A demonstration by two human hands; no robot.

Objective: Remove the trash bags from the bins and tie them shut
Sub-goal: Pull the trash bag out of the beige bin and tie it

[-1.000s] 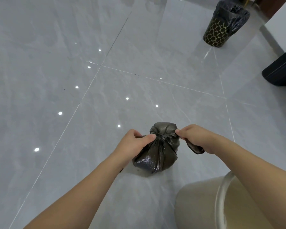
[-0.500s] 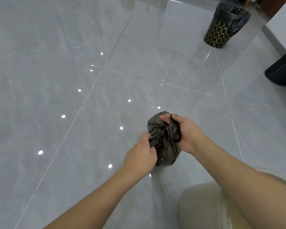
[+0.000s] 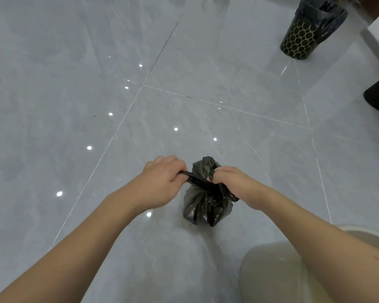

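Both hands (image 3: 197, 182) have drawn apart, seemingly clamped on crinkled black bag (image 3: 206, 204) ends

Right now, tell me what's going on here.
A person is tying a small dark trash bag shut on the tiled floor. The left hand pulls a twisted strip of the bag's top out to the left, while the right hand has its grip closed on the bunched neck. The bag is out of its bin and sits on the floor. A pale bin stands near the person at lower right. Farther off, a black and gold bin still has its bag in it.
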